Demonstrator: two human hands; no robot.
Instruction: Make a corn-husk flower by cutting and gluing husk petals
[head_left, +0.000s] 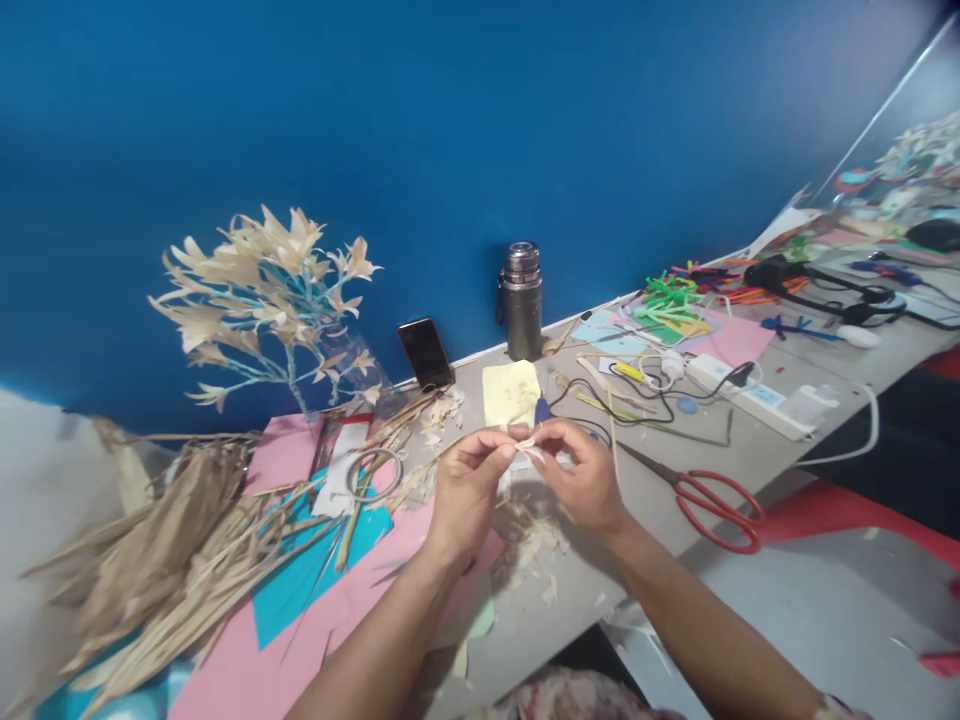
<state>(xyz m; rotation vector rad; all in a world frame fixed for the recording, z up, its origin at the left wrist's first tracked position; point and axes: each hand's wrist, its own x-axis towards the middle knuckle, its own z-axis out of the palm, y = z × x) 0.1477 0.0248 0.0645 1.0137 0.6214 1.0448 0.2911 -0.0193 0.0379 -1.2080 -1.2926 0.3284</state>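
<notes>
My left hand (474, 482) and my right hand (579, 472) meet above the table, fingertips pinched together on a small pale strip of dried leaf (523, 445). Most of the strip is hidden by the fingers. A thin straw-coloured strand (615, 445) hangs just beside my right hand. Behind the hands lies a yellow paper pad (511, 393). Pale scraps (536, 530) are scattered on the table below them. To the right rest scissors with red handles (720, 505), their blades pointing toward my right hand.
Handmade pale flowers on blue stems (274, 310) stand at left, above bundles of dried leaves (165, 540) and coloured paper (322, 580). A phone (425, 352) and a steel flask (523, 305) stand by the blue wall. Rightward are a power strip (750, 392), cables and green pipe cleaners (667, 298).
</notes>
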